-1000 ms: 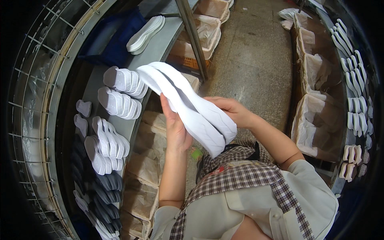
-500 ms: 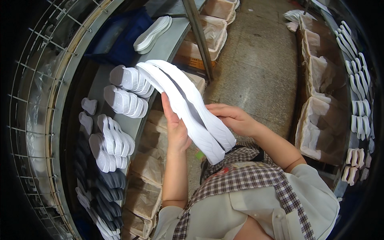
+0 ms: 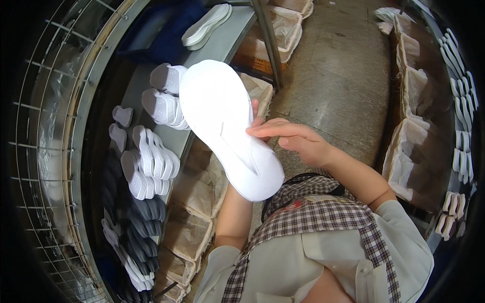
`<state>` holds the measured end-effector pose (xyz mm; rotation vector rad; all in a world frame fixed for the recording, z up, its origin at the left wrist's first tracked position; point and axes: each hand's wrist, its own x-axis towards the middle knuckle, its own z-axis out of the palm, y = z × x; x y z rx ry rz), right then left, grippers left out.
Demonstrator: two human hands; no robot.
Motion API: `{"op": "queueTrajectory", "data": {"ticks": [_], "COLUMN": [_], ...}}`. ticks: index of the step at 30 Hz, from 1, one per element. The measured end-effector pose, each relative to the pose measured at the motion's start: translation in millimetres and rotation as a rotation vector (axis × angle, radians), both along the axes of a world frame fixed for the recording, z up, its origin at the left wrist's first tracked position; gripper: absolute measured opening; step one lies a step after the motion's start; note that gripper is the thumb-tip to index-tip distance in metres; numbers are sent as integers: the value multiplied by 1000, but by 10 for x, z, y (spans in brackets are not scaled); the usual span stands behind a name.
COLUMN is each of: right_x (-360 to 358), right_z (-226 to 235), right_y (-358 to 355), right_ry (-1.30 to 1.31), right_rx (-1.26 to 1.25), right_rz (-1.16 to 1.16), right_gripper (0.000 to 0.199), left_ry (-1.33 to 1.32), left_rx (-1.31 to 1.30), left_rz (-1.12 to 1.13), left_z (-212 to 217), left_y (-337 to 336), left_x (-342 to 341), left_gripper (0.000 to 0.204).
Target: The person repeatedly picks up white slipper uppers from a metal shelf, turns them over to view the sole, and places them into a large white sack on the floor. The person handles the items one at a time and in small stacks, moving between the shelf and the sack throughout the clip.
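A white shoe sole [image 3: 227,126] is held up in front of me with its broad flat face toward the camera. My left hand [image 3: 255,114] is mostly hidden behind the sole and grips it from the back; only fingertips show at its right edge. My right hand [image 3: 295,141] rests its fingers on the sole's right side near the middle. On the grey shelf [image 3: 222,45] to the left stand stacks of white soles [image 3: 164,96], close beside the held one.
More white soles [image 3: 149,164] and dark grey soles [image 3: 141,227] lie stacked lower left beside a wire cage [image 3: 45,151]. Lined boxes [image 3: 189,227] sit under the shelf. Boxes [image 3: 414,161] and racks of white soles [image 3: 462,101] line the right. Concrete floor [image 3: 333,76] runs between.
The sole bundle, seen edge-on before, is turned so a broad flat face points at the camera. My right hand has shifted onto its right side.
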<state>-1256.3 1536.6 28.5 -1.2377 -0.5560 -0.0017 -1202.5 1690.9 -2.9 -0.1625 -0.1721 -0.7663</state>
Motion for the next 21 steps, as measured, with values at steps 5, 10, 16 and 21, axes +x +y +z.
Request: {"op": "queueTrajectory", "data": {"ticks": [5, 10, 16, 21], "right_x": [-36, -92, -8, 355], "right_z": [80, 120, 56, -9], "right_y": [37, 80, 231, 66], "right_ry": [99, 25, 281, 527], "right_rx": [-6, -337, -251, 528], "right_rz": [25, -120, -123, 85], "right_gripper": [38, 66, 108, 80], "left_ry": [-81, -92, -28, 21], "left_rx": [2, 555, 781, 279], "left_rz": [-7, 308, 464, 504], "left_z": [-23, -42, -34, 83], "left_y": [98, 133, 248, 594], "left_x": [49, -2, 7, 172], "left_gripper": [73, 50, 37, 45]}}
